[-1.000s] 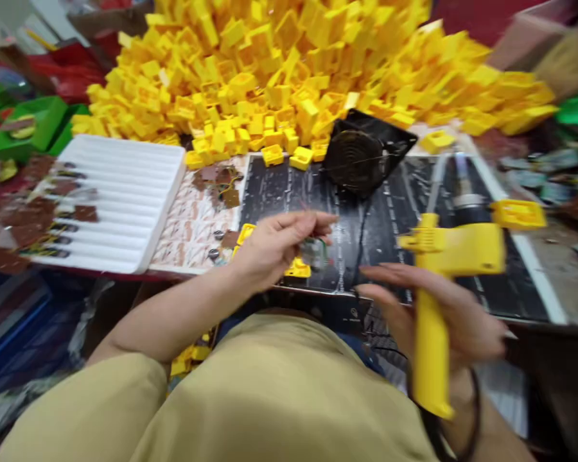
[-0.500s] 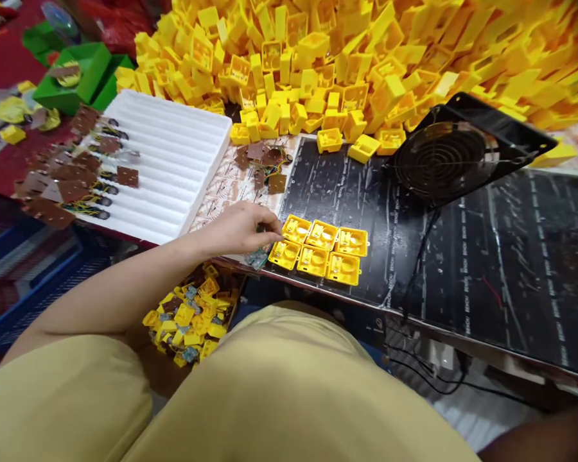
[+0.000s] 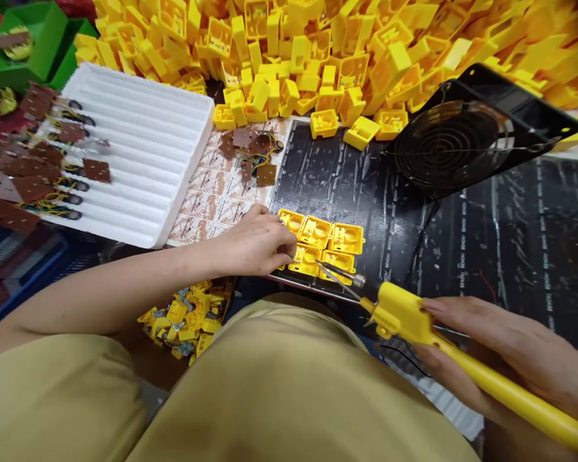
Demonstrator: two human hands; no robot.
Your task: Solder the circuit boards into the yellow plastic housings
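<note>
Several open yellow plastic cases [image 3: 345, 238] lie in two rows on the black board [image 3: 327, 173]. My left hand [image 3: 262, 240] is closed over the left end of these rows, fingers curled down and pinched. It covers the near-left case, and what the fingertips hold, if anything, is hidden. From the right, my right hand [image 3: 501, 346] grips a yellow soldering gun [image 3: 404, 311], closed round its body and handle. The gun's thin metal tip points left, over the near row of cases, close to my left fingertips. Whether the tip touches a case I cannot tell.
A heap of yellow housings [image 3: 298, 58] fills the back. A black fan [image 3: 462, 144] stands at right. Brown circuit boards with wires [image 3: 260, 154] lie behind my left hand, more beside a white foam sheet [image 3: 139, 147]. Yellow parts [image 3: 187, 317] fill a container below.
My right hand has come in from the lower right with the soldering gun. My left hand has shifted over the near-left case, hiding the green board beside it. The view has moved slightly.
</note>
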